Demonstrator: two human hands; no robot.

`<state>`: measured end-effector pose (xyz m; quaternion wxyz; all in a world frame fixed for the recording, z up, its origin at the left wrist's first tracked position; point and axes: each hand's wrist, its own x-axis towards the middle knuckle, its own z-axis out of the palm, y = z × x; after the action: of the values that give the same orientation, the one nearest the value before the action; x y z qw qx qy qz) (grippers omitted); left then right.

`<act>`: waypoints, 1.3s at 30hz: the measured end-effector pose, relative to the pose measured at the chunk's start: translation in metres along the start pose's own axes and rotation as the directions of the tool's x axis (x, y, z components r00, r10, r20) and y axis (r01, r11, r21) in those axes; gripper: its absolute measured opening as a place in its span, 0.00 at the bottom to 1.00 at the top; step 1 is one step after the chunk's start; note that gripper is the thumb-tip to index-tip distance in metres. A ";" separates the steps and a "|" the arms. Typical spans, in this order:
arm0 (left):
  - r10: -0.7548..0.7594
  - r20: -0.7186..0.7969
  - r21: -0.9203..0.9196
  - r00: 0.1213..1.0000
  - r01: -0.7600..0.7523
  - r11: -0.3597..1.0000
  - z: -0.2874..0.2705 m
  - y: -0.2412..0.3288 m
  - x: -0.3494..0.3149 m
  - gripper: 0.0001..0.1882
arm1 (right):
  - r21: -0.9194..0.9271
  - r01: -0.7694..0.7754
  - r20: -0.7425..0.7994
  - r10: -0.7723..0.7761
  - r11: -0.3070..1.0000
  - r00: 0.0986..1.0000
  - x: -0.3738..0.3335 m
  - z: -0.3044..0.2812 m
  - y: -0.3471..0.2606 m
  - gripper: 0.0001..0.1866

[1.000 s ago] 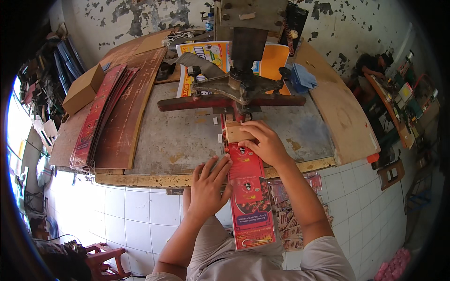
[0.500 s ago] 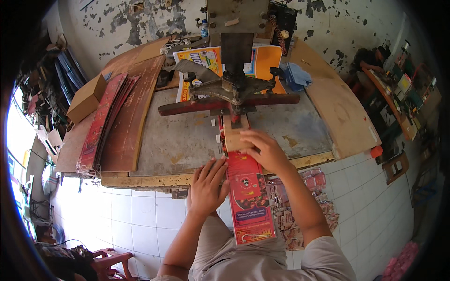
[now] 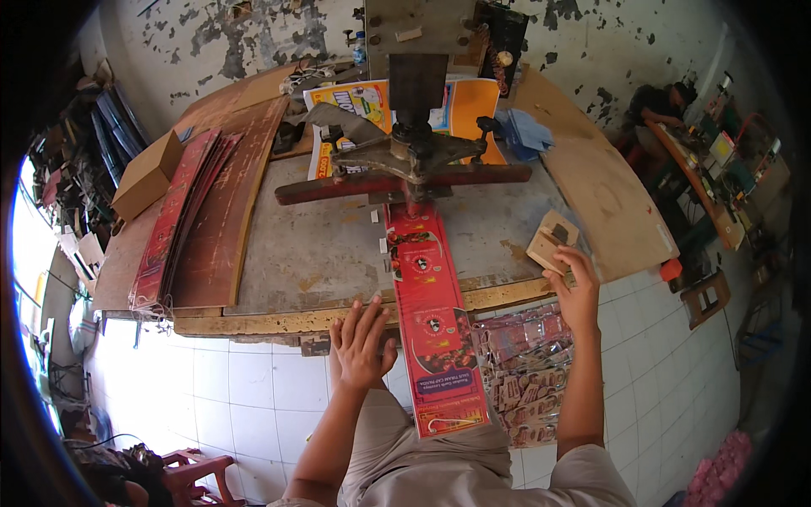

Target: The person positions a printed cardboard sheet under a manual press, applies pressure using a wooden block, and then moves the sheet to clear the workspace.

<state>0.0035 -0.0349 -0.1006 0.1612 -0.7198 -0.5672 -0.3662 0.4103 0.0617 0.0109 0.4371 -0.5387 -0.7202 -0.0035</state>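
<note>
A long red printed strip (image 3: pixel 432 321) runs from under the press head (image 3: pixel 414 156) over the table's front edge to my lap. Its near end shows a white hook-shaped line. My left hand (image 3: pixel 361 345) is just left of the strip at the table edge, fingers outstretched and holding nothing. Off to the right, my right hand (image 3: pixel 579 291) grips a small light-brown wooden block (image 3: pixel 552 240) by its near edge, tilted over the metal plate. A dark patch shows on the block's upper face. Small white pieces (image 3: pixel 383 245) sit along the strip's left side.
More red strips (image 3: pixel 182 224) lie stacked on the left board, beside a cardboard box (image 3: pixel 145 177). Behind the press are colourful printed sheets (image 3: pixel 473 118) and blue cloth (image 3: pixel 528 133). Bundled printed pieces (image 3: pixel 528 380) lie below, right of the strip. Another person (image 3: pixel 655 110) sits far right.
My right hand has carried the wooden block off the strip to the right, uncovering the strip's printed upper part. My left hand has drawn slightly left and back from the strip.
</note>
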 end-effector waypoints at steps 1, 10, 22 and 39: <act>0.005 -0.009 0.010 1.000 -0.005 1.000 0.003 0.000 0.000 0.25 | 0.006 -0.005 -0.014 0.006 1.000 1.000 0.000 0.003 0.006 0.21; 0.019 -0.003 0.009 1.000 -0.019 1.000 0.004 -0.004 -0.006 0.25 | -0.163 0.227 -0.143 -0.251 0.960 0.957 -0.050 0.064 -0.013 0.16; -0.004 -0.022 0.030 1.000 0.005 1.000 0.006 -0.002 -0.006 0.27 | -0.073 0.162 -0.351 -0.177 0.984 0.920 -0.102 0.156 -0.026 0.25; -0.004 -0.007 0.001 1.000 0.004 1.000 0.002 -0.001 -0.005 0.27 | -0.113 0.185 -0.316 -0.211 0.976 0.925 -0.103 0.152 -0.023 0.25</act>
<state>0.0028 -0.0367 -0.1056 0.1626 -0.7174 -0.5682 -0.3687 0.3016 0.0449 -0.1374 0.5253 -0.4725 -0.6881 -0.1656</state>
